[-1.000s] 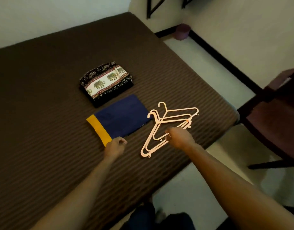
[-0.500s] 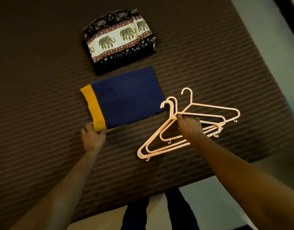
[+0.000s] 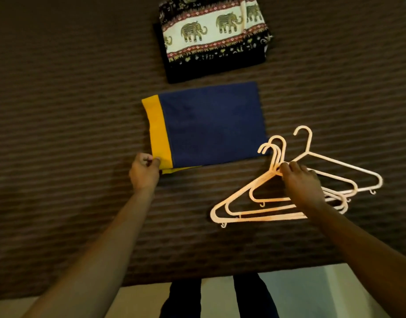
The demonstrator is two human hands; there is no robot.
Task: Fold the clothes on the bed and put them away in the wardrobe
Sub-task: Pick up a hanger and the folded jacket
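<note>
A folded navy garment (image 3: 211, 125) with a yellow band along its left edge lies flat on the brown bed (image 3: 59, 134). My left hand (image 3: 144, 171) pinches its near left yellow corner. Beyond it sits a folded black and cream elephant-print garment (image 3: 211, 35). To the right lies a pile of several pale pink plastic hangers (image 3: 250, 203). My right hand (image 3: 301, 184) rests on the pile, its fingers curled round the hanger necks just below the hooks.
The near edge of the bed (image 3: 197, 278) runs across the bottom of the view, with pale floor (image 3: 312, 294) below it. My legs in dark trousers (image 3: 186, 299) stand against that edge.
The view has tilted down and closed in on the bed. My left hand shifted to the garment's yellow corner. My right hand slid up the hangers to their necks.
</note>
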